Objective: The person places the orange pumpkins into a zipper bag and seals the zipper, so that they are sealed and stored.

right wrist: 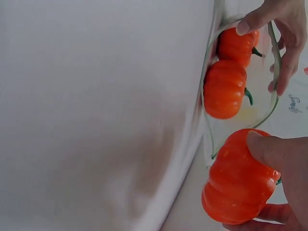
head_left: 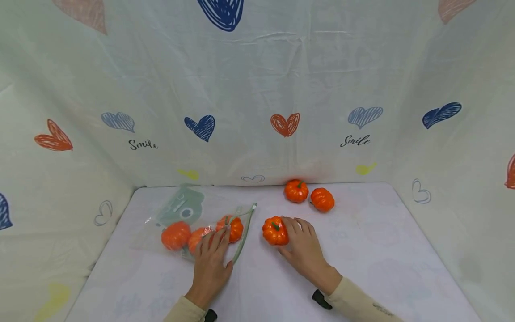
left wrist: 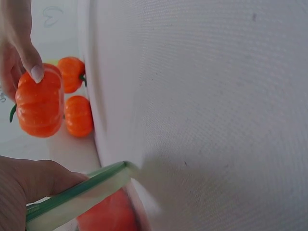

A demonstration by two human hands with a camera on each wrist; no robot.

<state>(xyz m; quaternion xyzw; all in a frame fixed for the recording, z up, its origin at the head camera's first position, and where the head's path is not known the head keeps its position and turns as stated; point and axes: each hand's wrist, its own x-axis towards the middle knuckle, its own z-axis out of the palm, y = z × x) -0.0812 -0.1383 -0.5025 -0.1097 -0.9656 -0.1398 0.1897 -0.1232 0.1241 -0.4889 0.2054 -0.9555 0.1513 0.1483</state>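
A clear zip bag (head_left: 183, 205) with a green zip edge and a green printed shape lies on the left side of the table. Inside it are three small orange pumpkins (head_left: 175, 236). My left hand (head_left: 211, 268) holds the bag at its mouth, thumb against the green edge (left wrist: 84, 190), and the right wrist view shows that mouth spread apart. To the right of the bag, my right hand (head_left: 303, 252) grips another orange pumpkin (right wrist: 240, 180) with a green stem, thumb on one side and fingers on the other. This pumpkin is outside the bag, near its mouth.
Two more orange pumpkins, one upright (head_left: 296, 191) and one tipped over (head_left: 322, 200), sit at the table's back edge, beyond my right hand. A white cloth covers the table (head_left: 362, 250). Pale curtains (head_left: 249, 80) printed with hearts hang behind it and at both sides.
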